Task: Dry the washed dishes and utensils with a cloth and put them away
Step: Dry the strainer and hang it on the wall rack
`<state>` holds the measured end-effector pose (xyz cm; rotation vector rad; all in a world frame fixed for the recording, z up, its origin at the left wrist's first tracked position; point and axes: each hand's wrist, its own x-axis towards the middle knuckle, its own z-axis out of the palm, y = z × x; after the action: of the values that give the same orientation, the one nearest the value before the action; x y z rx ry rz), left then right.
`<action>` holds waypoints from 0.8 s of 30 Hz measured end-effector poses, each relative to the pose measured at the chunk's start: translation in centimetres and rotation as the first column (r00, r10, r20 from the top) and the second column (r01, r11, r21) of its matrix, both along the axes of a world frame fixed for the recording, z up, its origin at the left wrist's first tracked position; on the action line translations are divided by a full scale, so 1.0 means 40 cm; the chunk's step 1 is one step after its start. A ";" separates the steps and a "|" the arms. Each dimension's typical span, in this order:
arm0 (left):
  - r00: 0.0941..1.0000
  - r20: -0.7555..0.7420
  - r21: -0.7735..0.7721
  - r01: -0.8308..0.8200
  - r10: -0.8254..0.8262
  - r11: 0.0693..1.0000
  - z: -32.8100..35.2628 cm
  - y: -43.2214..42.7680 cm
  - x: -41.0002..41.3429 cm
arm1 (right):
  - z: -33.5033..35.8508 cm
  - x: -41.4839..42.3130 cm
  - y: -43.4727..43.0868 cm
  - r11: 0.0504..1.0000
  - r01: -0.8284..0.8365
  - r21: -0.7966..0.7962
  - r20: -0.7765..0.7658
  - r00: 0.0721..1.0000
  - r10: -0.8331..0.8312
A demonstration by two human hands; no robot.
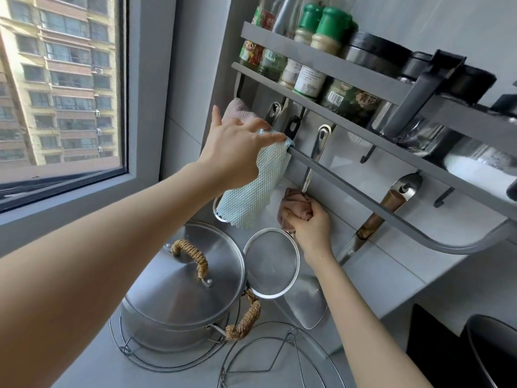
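Note:
A light blue waffle cloth hangs over the grey rail under the spice shelf. My left hand lies on its top edge at the rail, fingers stretched out and thumb spread upward. A steel mesh strainer hangs by its long handle from a hook. My right hand grips a bunched pink cloth wrapped round the lower part of that handle, just above the mesh bowl. Another pinkish cloth shows behind my left hand.
A lidded steel pot with woven handles sits on a wire rack on the counter below. A second wire rack lies nearer. A steel spatula and a wooden-handled utensil hang on the wall. Spice jars fill the shelf; window at left.

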<state>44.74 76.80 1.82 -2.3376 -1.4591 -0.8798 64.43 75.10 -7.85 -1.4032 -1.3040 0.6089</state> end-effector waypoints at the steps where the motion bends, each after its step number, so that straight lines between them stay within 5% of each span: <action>1: 1.000 0.005 -0.011 -0.001 0.001 1.000 0.001 -0.001 0.001 | 0.002 0.002 0.002 1.000 -0.011 -0.013 -0.025 1.000 0.011; 8: 1.000 -0.006 -0.051 -0.012 0.012 0.999 0.004 -0.002 0.005 | -0.001 0.014 0.004 0.996 -0.035 -0.079 -0.057 0.998 0.030; 14: 0.999 -0.026 -0.051 -0.022 0.020 0.998 0.004 -0.009 0.007 | -0.006 0.006 -0.031 0.987 0.067 -0.145 0.137 0.990 -0.047; 18: 1.000 -0.006 -0.091 -0.017 0.016 0.996 -0.002 -0.032 0.000 | -0.004 -0.008 -0.093 0.966 0.228 -0.118 0.388 0.906 -0.167; 24: 0.990 0.084 -0.168 -0.096 0.111 0.981 -0.015 -0.125 -0.072 | 0.008 -0.030 -0.246 0.962 0.274 0.000 0.543 0.808 -0.230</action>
<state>41.84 71.80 1.22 -2.3365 -1.7359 -0.8820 63.23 65.26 -7.52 -1.8636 -1.4961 0.0723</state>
